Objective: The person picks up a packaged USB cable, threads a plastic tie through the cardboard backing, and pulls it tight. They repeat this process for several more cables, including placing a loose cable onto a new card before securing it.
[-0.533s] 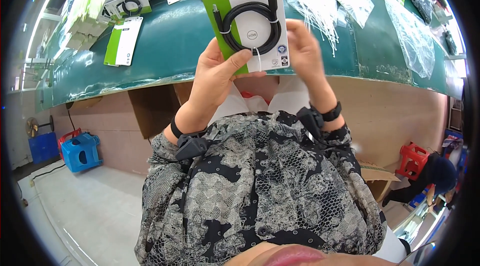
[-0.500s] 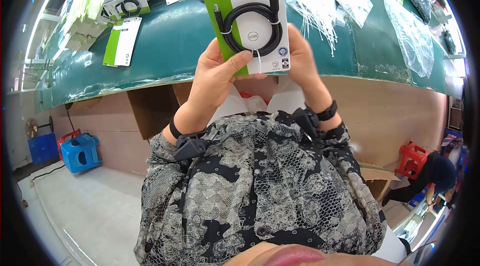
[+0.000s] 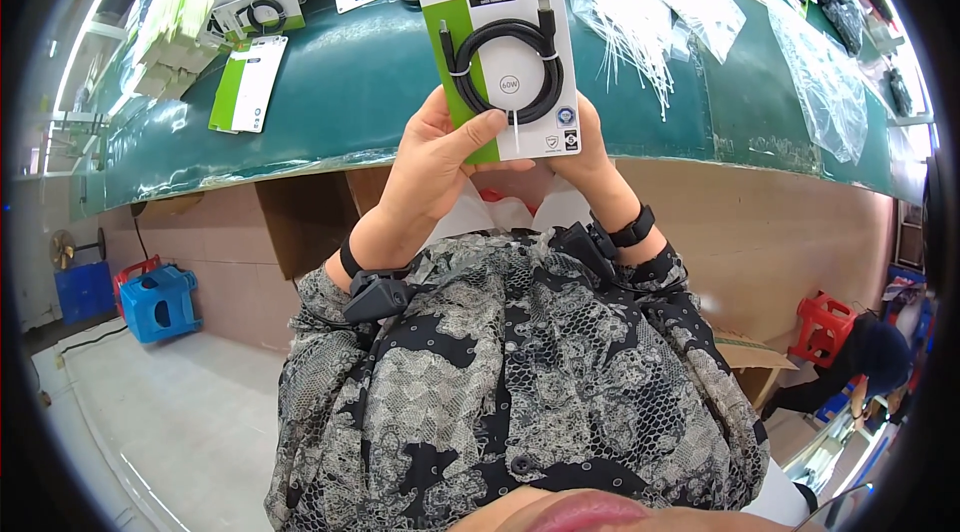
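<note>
Upright above the table's near edge I hold a green and white retail card [image 3: 530,137] with a coiled black braided cable [image 3: 470,50] on its front. White cable ties bind the coil at both sides, and a third white tie [image 3: 516,136] hangs its tail down at the bottom. My left hand [image 3: 435,152] is closed on the card's lower left, its thumb pressing the front beside that tail. At the lower right edge, my right hand [image 3: 588,147] touches the card from behind. The card hides its fingers.
On the green table [image 3: 340,72], a flat blank-side card [image 3: 247,84] lies left, near stacked cards [image 3: 180,57]. Several carded cables [image 3: 268,16] sit at the back. Loose white cable ties [image 3: 635,37] and clear bags [image 3: 820,97] lie right. A person [image 3: 868,357] bends at far right.
The card has shifted slightly right and down toward me, showing its top edge. My right hand has drawn in closer behind it. The tie's tail now hangs straighter.
</note>
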The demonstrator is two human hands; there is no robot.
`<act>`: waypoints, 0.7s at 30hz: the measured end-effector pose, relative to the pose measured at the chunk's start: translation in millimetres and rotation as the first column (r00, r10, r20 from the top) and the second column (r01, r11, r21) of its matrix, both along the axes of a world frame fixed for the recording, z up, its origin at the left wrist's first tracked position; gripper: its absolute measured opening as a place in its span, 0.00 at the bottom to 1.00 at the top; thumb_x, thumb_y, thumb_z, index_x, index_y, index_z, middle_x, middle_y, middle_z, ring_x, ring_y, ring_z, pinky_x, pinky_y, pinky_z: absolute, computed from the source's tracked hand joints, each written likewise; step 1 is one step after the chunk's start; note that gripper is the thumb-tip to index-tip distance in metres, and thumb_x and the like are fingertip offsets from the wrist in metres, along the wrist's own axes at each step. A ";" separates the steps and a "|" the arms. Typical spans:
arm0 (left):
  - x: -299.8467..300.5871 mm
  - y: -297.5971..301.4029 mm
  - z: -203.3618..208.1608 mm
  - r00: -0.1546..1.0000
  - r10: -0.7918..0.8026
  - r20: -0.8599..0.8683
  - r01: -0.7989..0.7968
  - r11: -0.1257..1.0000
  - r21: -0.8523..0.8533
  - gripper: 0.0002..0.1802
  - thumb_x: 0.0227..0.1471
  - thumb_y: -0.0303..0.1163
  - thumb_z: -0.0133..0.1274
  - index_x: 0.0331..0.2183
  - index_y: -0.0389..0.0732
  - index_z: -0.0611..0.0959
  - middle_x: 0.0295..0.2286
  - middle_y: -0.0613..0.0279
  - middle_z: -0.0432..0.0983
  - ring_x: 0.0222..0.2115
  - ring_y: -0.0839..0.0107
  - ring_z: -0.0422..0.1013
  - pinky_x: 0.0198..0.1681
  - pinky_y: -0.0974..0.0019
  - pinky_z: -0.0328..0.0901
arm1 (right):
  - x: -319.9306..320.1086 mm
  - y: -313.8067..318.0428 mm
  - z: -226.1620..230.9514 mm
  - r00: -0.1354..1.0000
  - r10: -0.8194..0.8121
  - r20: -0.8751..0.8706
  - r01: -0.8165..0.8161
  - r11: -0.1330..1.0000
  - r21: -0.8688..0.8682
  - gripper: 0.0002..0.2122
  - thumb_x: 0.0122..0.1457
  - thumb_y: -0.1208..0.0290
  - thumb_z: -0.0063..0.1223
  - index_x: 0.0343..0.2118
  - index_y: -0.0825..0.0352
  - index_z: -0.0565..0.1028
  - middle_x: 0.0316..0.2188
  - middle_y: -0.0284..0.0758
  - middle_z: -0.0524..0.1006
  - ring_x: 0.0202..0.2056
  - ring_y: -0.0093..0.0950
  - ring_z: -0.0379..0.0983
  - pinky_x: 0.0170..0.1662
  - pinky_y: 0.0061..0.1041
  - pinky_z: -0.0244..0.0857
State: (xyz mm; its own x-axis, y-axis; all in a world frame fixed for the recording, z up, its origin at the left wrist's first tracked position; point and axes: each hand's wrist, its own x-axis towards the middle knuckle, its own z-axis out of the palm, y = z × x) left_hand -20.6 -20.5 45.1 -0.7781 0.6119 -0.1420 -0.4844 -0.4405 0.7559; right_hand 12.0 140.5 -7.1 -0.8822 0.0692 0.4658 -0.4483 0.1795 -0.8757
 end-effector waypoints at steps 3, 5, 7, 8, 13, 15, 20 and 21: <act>-0.9 1.7 -2.2 1.000 0.007 0.000 -0.007 1.000 0.015 0.17 0.52 0.22 0.49 0.45 0.36 0.69 0.40 0.55 0.72 0.39 0.64 0.72 0.35 0.57 0.75 | -2.7 -3.6 -5.2 0.993 -0.094 -0.078 0.095 0.996 0.005 0.14 0.48 0.77 0.56 0.39 0.70 0.70 0.34 0.34 0.75 0.36 0.25 0.72 0.39 0.24 0.67; 0.3 0.5 1.1 1.000 0.012 0.000 -0.012 1.000 0.020 0.17 0.52 0.22 0.49 0.45 0.36 0.69 0.40 0.55 0.72 0.39 0.63 0.72 0.35 0.57 0.75 | -10.6 -5.5 -19.5 0.996 -0.090 0.014 0.091 0.994 -0.063 0.15 0.47 0.78 0.56 0.40 0.70 0.70 0.32 0.34 0.74 0.35 0.25 0.72 0.38 0.24 0.67; 5.0 -3.2 17.7 0.997 0.026 -0.068 -0.024 0.999 0.027 0.17 0.52 0.23 0.49 0.45 0.36 0.69 0.39 0.56 0.72 0.39 0.63 0.72 0.36 0.57 0.75 | -11.6 -5.0 -25.2 0.995 -0.086 0.058 0.091 0.991 -0.098 0.15 0.47 0.78 0.55 0.40 0.70 0.70 0.31 0.34 0.74 0.35 0.26 0.72 0.38 0.24 0.67; 5.9 -4.8 21.7 0.994 0.033 -0.101 -0.030 0.999 0.030 0.17 0.51 0.23 0.49 0.45 0.36 0.69 0.39 0.56 0.72 0.39 0.63 0.72 0.36 0.56 0.75 | -7.6 -2.1 -27.3 0.986 -0.061 0.158 0.073 0.995 -0.073 0.15 0.47 0.78 0.55 0.40 0.70 0.70 0.32 0.34 0.74 0.35 0.26 0.72 0.38 0.23 0.67; -11.4 -6.6 10.4 0.997 -0.003 -0.072 0.001 1.000 -0.018 0.17 0.51 0.23 0.50 0.45 0.36 0.70 0.39 0.56 0.72 0.40 0.63 0.72 0.36 0.56 0.75 | -2.6 -2.5 -2.6 0.985 -0.044 0.168 0.062 0.993 -0.100 0.14 0.46 0.80 0.55 0.38 0.69 0.71 0.31 0.35 0.75 0.32 0.25 0.74 0.34 0.23 0.67; -9.8 -2.4 2.7 1.000 -0.019 -0.024 0.018 0.999 -0.026 0.17 0.51 0.23 0.50 0.45 0.36 0.70 0.39 0.56 0.73 0.40 0.63 0.72 0.36 0.56 0.74 | -2.8 -0.6 0.8 0.994 -0.076 0.073 0.085 0.987 -0.136 0.14 0.46 0.80 0.55 0.38 0.69 0.71 0.30 0.35 0.75 0.31 0.25 0.74 0.33 0.23 0.67; -5.3 0.2 -3.3 0.999 -0.019 0.044 0.021 0.999 -0.046 0.17 0.51 0.23 0.50 0.45 0.37 0.71 0.39 0.56 0.73 0.40 0.62 0.72 0.36 0.56 0.74 | -0.3 5.3 -13.3 0.997 -0.078 0.016 0.077 0.996 0.048 0.12 0.46 0.80 0.56 0.36 0.70 0.72 0.28 0.34 0.76 0.29 0.23 0.74 0.31 0.21 0.68; -5.6 0.1 -5.1 0.999 -0.017 0.042 0.019 0.999 -0.046 0.17 0.51 0.23 0.50 0.45 0.37 0.71 0.39 0.56 0.73 0.40 0.62 0.72 0.36 0.56 0.74 | 0.9 4.3 -14.8 0.996 -0.090 0.024 0.089 0.995 0.042 0.12 0.46 0.79 0.56 0.35 0.70 0.72 0.28 0.34 0.76 0.29 0.22 0.74 0.31 0.21 0.68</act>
